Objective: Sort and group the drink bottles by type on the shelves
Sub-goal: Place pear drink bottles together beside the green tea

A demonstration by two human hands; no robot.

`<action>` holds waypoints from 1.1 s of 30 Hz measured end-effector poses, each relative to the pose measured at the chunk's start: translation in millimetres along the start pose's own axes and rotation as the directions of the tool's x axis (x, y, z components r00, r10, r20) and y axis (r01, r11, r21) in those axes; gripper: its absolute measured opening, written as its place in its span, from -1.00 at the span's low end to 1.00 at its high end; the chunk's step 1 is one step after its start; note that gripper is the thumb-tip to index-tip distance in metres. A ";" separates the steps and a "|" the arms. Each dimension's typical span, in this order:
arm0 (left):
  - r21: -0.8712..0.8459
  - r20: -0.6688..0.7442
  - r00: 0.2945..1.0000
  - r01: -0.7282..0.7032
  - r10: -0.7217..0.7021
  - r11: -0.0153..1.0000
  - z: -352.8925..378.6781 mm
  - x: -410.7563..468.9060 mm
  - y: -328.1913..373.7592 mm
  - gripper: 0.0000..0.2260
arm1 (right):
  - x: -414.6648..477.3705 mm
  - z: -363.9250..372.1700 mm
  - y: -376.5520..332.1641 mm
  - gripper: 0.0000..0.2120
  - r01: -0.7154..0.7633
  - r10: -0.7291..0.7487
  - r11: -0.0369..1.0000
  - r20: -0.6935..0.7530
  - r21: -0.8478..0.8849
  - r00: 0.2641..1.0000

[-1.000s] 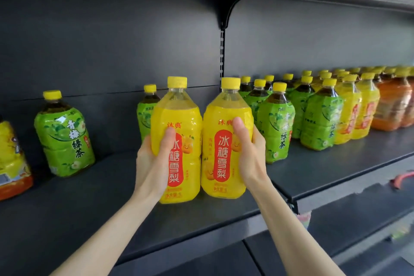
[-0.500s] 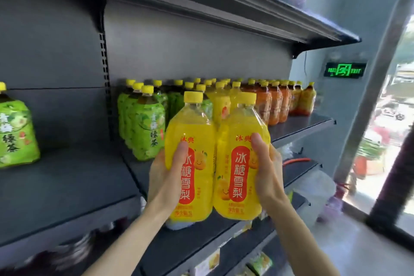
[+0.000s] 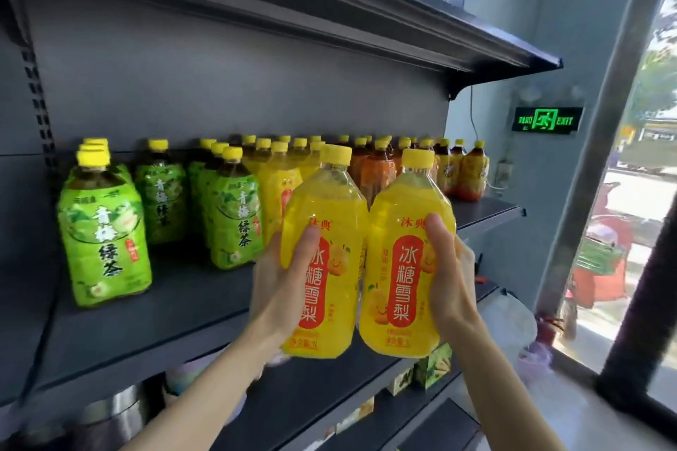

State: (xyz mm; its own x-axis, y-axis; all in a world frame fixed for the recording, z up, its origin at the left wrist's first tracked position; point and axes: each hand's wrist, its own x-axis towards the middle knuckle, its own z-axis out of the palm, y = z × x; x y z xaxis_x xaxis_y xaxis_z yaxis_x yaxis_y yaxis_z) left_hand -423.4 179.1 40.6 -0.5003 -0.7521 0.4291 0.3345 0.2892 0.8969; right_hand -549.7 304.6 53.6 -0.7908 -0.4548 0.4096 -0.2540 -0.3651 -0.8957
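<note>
Gripped the left yellow pear-drink bottle (image 3: 329, 216) in the left hand (image 3: 282, 289), thumb laid across the red label, fingers wrapped behind and out of sight. Gripped the right yellow pear-drink bottle (image 3: 406, 231) likewise in the right hand (image 3: 450, 282), thumb up along the label's right side. Held both upright, side by side and touching, in the air in front of the shelf's front edge (image 3: 146, 351), off the board. Below the fingers, a lower shelf (image 3: 311, 399) with small cartons (image 3: 436, 362). Left of the left thumb and past the edge, a bare stretch of shelf board, bounded at far left by a green tea bottle (image 3: 104, 242) standing near the lip. Behind that gap, more green tea bottles (image 3: 234, 216) in rows. Directly behind the left fingers, shelved yellow bottles (image 3: 273, 187) of the same kind; behind the right fingers, orange-brown bottles (image 3: 373, 172) running to the shelf's right end. Above the caps, open height up to the upper shelf (image 3: 366, 29). Farthest, right of the right hand, a lit green exit sign (image 3: 546, 120) on the wall.
</note>
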 end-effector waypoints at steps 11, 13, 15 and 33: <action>0.065 -0.056 0.998 -0.038 0.042 0.997 101.0 133.9 -75.5 -0.14 | 171.7 -42.8 66.0 -0.35 0.007 -0.007 1.000 0.016 0.000 1.000; 0.077 -0.077 0.996 -0.030 0.036 0.997 121.4 150.8 -82.4 -0.27 | 197.6 -51.2 77.1 -0.36 0.007 -0.007 1.000 0.026 -0.002 1.000; 0.092 -0.100 0.995 0.010 -0.001 0.996 140.0 165.8 -92.0 -0.46 | 222.5 -58.6 88.5 -0.37 0.006 -0.006 1.000 0.038 0.011 0.999; 0.241 -0.395 0.914 0.013 0.086 0.971 206.0 223.3 -158.6 -0.51 | 359.9 -81.1 174.2 -0.31 -0.166 0.075 0.972 0.449 0.168 0.890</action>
State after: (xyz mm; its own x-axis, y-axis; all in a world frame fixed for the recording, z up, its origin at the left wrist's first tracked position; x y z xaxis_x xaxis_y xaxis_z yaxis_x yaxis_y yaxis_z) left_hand -752.6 87.3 16.1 -0.1130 -0.8972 0.4269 0.1258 0.4133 0.9019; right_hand -923.7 143.2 31.0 -0.4728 -0.7972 0.3753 -0.0219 -0.4152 -0.9095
